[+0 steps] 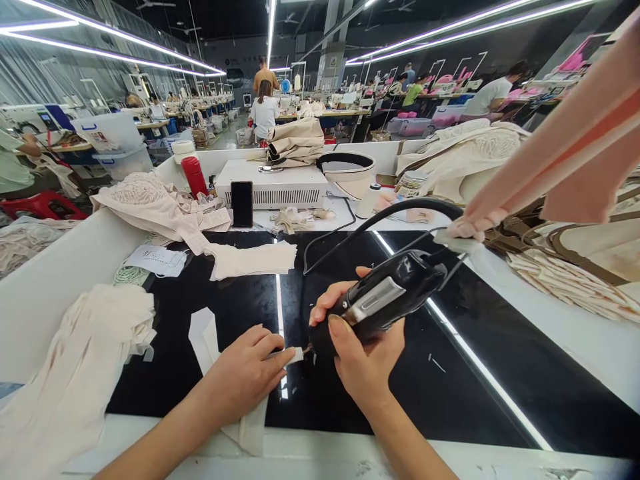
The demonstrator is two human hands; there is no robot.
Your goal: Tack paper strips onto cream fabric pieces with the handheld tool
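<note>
My right hand [367, 363] is wrapped round a black handheld electric tool [383, 297] with a silver panel. The tool tilts down to the left, and a cable leaves its upper end. Its narrow tip is close to the end of a cream fabric strip [296, 355]. My left hand [253, 363] presses that strip onto the glossy black work surface [425, 387], fingers close together and pointing at the tip. Part of the strip is hidden under the hand. A pale fabric length [251, 427] hangs below my left wrist, over the front edge.
A white cut piece [203, 337] and a stack of fabric strips [255, 260] lie on the surface. Cream fabric [115, 327] is heaped at left. Behind stand a phone [242, 205], a red bottle [194, 177] and a white box [273, 183]. Peach fabric [560, 133] hangs at right.
</note>
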